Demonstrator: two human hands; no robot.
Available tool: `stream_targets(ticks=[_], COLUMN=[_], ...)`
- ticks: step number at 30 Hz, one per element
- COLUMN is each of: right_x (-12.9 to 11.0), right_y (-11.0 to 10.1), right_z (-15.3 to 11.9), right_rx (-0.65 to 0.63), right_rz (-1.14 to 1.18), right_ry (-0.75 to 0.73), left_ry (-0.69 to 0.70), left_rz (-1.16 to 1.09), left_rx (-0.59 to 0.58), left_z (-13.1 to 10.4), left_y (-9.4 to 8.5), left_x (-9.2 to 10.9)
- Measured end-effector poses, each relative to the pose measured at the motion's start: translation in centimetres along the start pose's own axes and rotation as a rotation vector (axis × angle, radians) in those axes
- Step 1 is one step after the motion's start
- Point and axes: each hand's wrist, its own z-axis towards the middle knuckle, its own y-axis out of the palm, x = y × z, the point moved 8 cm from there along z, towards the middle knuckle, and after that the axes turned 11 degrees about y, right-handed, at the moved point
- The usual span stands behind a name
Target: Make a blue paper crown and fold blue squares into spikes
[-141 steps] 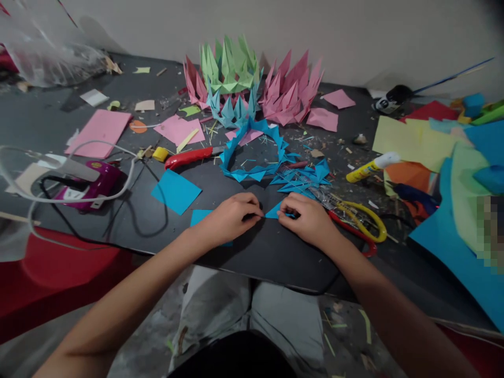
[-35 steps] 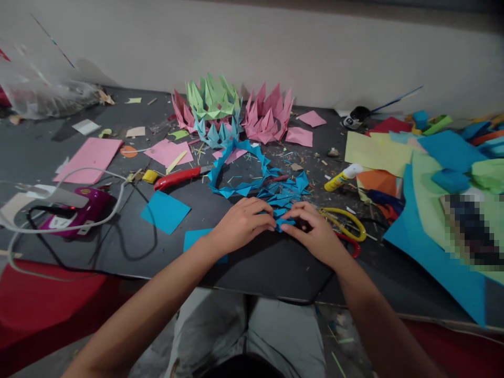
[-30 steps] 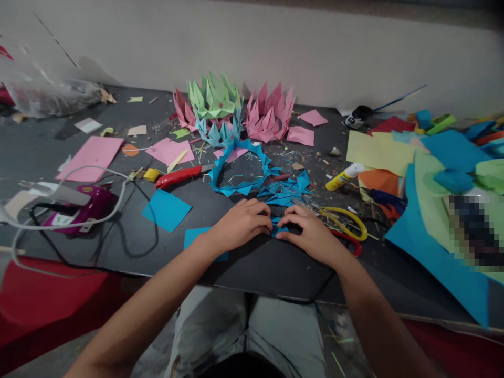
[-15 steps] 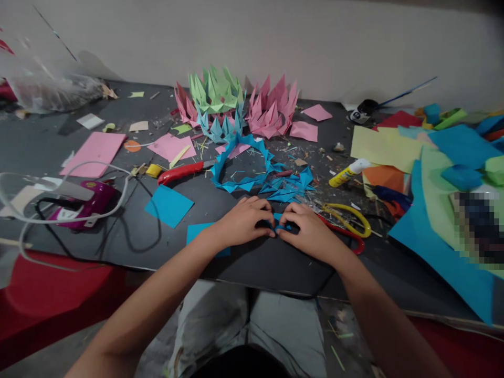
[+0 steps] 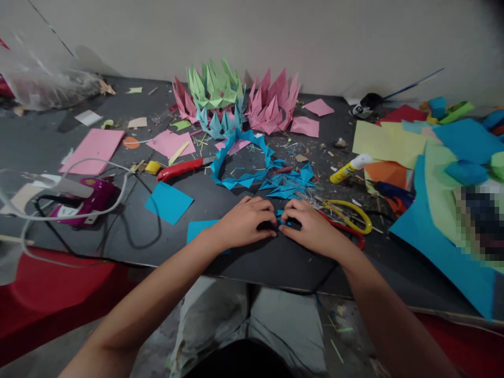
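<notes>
Both hands meet over a small piece of blue paper (image 5: 280, 215) near the table's front edge. My left hand (image 5: 252, 221) curls its fingers on the paper's left side, and my right hand (image 5: 307, 227) pinches at its right side; fingers hide most of it. Just beyond them lies a ring of folded blue paper (image 5: 247, 182), with loose folded blue pieces (image 5: 289, 185) at its right. A flat blue sheet (image 5: 200, 229) lies partly under my left forearm, and another blue square (image 5: 169, 202) is farther left.
Folded green (image 5: 214, 86) and pink crowns (image 5: 273, 105) stand at the back. A red cutter (image 5: 181, 169), purple glue gun (image 5: 88, 197) with cable, and pink sheets (image 5: 94, 151) lie left. Yellow-and-red scissors (image 5: 364, 218), a glue stick (image 5: 348, 169) and stacked coloured paper (image 5: 388, 144) are right.
The camera view has shifted slightly. My right hand has moved a little to the right; both hands stay at the small blue paper.
</notes>
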Motion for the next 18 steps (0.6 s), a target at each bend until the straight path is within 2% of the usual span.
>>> stream_targets(ticks=[10, 18], right_x=[0.28, 0.18], right_y=[-0.04, -0.12], right_z=[-0.52, -0.77], right_rx=[0.006, -0.037], right_rz=[0.061, 0.092], right_ry=[-0.019, -0.012], left_ry=[-0.270, -0.231], left_rz=[0.159, 0.115], left_rx=[0.052, 0.033], left_z=[0.01, 0.14], left_y=[0.43, 0.44], left_x=[0.59, 1.06])
